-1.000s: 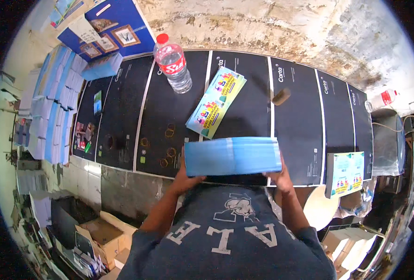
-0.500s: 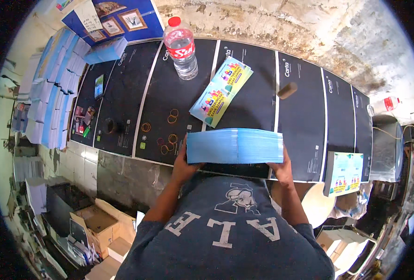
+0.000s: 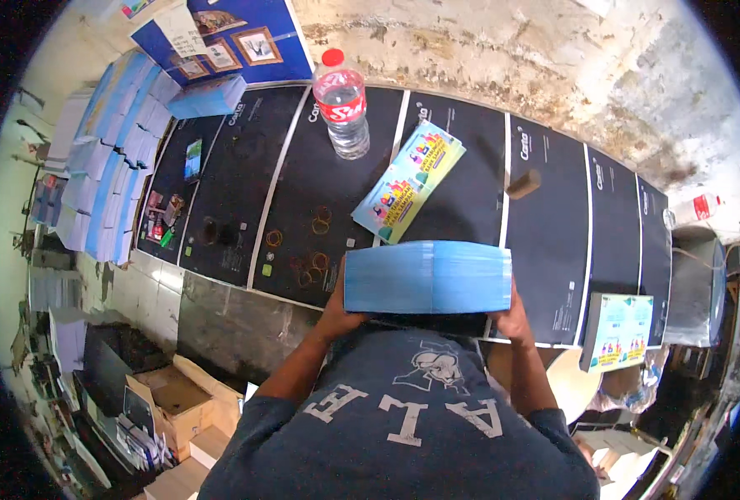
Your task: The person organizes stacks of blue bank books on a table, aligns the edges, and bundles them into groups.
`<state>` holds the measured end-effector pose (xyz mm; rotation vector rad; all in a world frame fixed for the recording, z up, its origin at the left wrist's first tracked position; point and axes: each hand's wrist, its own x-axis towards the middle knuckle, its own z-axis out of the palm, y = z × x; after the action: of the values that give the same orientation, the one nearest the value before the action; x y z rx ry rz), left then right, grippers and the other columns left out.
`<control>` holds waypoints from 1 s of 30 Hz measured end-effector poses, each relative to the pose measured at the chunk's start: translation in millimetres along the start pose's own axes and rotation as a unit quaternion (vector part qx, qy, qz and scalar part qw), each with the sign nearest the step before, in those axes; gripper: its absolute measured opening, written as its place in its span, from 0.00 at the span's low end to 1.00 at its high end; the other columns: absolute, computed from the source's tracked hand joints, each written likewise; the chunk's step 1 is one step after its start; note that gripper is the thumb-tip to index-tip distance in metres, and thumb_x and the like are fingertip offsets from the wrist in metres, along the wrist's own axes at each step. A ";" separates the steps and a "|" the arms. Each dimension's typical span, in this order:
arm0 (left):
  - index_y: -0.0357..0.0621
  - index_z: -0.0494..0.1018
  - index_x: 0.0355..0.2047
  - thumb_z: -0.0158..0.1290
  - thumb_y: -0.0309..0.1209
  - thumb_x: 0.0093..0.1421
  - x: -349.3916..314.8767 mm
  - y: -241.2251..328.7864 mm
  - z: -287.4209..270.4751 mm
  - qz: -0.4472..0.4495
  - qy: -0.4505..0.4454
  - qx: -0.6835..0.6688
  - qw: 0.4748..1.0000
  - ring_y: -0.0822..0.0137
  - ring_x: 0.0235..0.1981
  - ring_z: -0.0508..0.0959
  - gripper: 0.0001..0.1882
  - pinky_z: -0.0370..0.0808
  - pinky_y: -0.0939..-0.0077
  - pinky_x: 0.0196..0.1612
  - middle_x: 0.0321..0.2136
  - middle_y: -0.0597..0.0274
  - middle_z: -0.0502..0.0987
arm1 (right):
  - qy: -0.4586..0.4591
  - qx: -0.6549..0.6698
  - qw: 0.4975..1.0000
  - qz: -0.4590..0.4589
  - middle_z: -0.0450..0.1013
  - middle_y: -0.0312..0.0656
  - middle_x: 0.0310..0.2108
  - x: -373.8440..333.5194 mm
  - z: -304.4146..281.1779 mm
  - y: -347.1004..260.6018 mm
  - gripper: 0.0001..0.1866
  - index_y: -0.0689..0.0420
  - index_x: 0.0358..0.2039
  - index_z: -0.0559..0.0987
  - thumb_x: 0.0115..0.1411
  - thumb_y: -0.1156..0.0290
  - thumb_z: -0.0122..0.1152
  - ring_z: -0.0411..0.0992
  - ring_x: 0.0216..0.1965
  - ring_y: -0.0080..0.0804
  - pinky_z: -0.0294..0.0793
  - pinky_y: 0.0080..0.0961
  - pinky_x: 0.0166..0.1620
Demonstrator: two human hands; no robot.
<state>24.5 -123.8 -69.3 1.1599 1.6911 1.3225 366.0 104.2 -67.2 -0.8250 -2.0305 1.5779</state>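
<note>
A thick stack of light blue booklets (image 3: 428, 279) is held level at the table's near edge, close against my shirt. My left hand (image 3: 338, 315) is closed on its left end, and my right hand (image 3: 513, 318) grips the right end. Their palms press inward; the stack hides some of the fingers. Just beyond it, a few colourful printed booklets (image 3: 407, 183) lie slanted on the black table. Several rubber bands (image 3: 321, 221) are scattered left of the stack.
A water bottle (image 3: 342, 112) with a red cap stands at the back. A small brown block (image 3: 523, 184) is at right of centre. Another stack of booklets (image 3: 620, 332) sits at the right edge. Tall paper stacks (image 3: 112, 158) rise at far left, near a phone (image 3: 192, 160).
Both hands keep hold of the blue stack, whose visible face now looks taller, as if tilted slightly. The whole view has shifted a little, with table items appearing lower and further right.
</note>
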 end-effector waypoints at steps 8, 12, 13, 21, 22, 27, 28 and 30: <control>0.42 0.57 0.64 0.66 0.29 0.48 7.7 -78.8 -7.9 0.092 0.018 0.129 0.987 0.51 0.61 0.64 0.44 0.58 0.60 0.65 0.59 0.50 0.65 | -0.034 -0.086 0.995 -0.040 0.68 0.47 0.58 23.3 -10.2 10.9 0.42 0.63 0.67 0.53 0.56 0.66 0.60 0.64 0.61 0.41 0.59 0.37 0.65; 0.43 0.64 0.60 0.67 0.30 0.48 33.5 -41.6 -4.6 0.099 0.029 0.126 0.987 0.49 0.57 0.68 0.38 0.61 0.58 0.62 0.54 0.50 0.69 | -0.062 -0.182 0.981 -0.025 0.68 0.52 0.56 30.3 -22.9 16.3 0.30 0.62 0.58 0.68 0.54 0.69 0.63 0.64 0.61 0.46 0.58 0.41 0.65; 0.43 0.64 0.59 0.68 0.31 0.49 29.0 -29.0 -5.7 0.123 0.060 0.153 0.979 0.51 0.57 0.69 0.38 0.62 0.59 0.62 0.52 0.51 0.70 | -0.024 -0.087 0.996 -0.024 0.69 0.50 0.55 25.8 -18.4 9.3 0.31 0.63 0.58 0.67 0.53 0.73 0.64 0.67 0.58 0.42 0.63 0.38 0.62; 0.44 0.68 0.56 0.70 0.35 0.52 -42.1 26.3 -18.1 -0.108 0.142 -0.111 0.978 0.62 0.55 0.73 0.33 0.69 0.62 0.58 0.51 0.55 0.74 | -0.137 0.015 0.958 0.250 0.72 0.47 0.53 53.9 1.2 -54.2 0.33 0.62 0.60 0.66 0.54 0.75 0.68 0.72 0.51 0.38 0.72 0.35 0.53; 0.44 0.68 0.56 0.70 0.35 0.52 -52.7 32.4 -26.2 -0.107 0.155 -0.115 0.975 0.62 0.55 0.73 0.33 0.69 0.62 0.58 0.51 0.55 0.74 | -0.169 -0.013 0.954 0.247 0.72 0.47 0.52 61.2 11.1 -62.3 0.31 0.62 0.59 0.68 0.54 0.76 0.67 0.72 0.51 0.38 0.73 0.36 0.52; 0.42 0.71 0.53 0.69 0.33 0.52 -109.2 37.9 -88.4 -0.169 0.295 -0.156 0.928 0.67 0.50 0.76 0.29 0.72 0.66 0.54 0.48 0.59 0.77 | -0.170 0.112 0.958 0.200 0.71 0.46 0.54 96.1 112.2 -85.3 0.34 0.60 0.60 0.66 0.53 0.74 0.68 0.72 0.51 0.39 0.73 0.36 0.52; 0.42 0.71 0.53 0.69 0.33 0.52 -131.0 33.3 -104.3 -0.170 0.292 -0.157 0.928 0.67 0.50 0.76 0.29 0.72 0.66 0.54 0.48 0.59 0.77 | -0.199 0.100 0.957 0.188 0.71 0.46 0.54 104.3 140.1 -80.4 0.35 0.59 0.61 0.64 0.53 0.75 0.68 0.71 0.52 0.39 0.72 0.36 0.53; 0.41 0.72 0.51 0.66 0.31 0.54 -176.0 26.9 -116.7 -0.197 0.357 -0.202 0.890 0.67 0.47 0.77 0.25 0.74 0.67 0.51 0.45 0.60 0.78 | -0.242 0.039 0.953 0.179 0.71 0.45 0.53 105.7 182.8 -109.4 0.35 0.59 0.61 0.64 0.54 0.75 0.68 0.71 0.53 0.39 0.72 0.35 0.54</control>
<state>-10.2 -326.9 -15.8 0.0492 1.8575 1.8290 147.8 28.9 -9.9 -0.8766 -2.2087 2.2320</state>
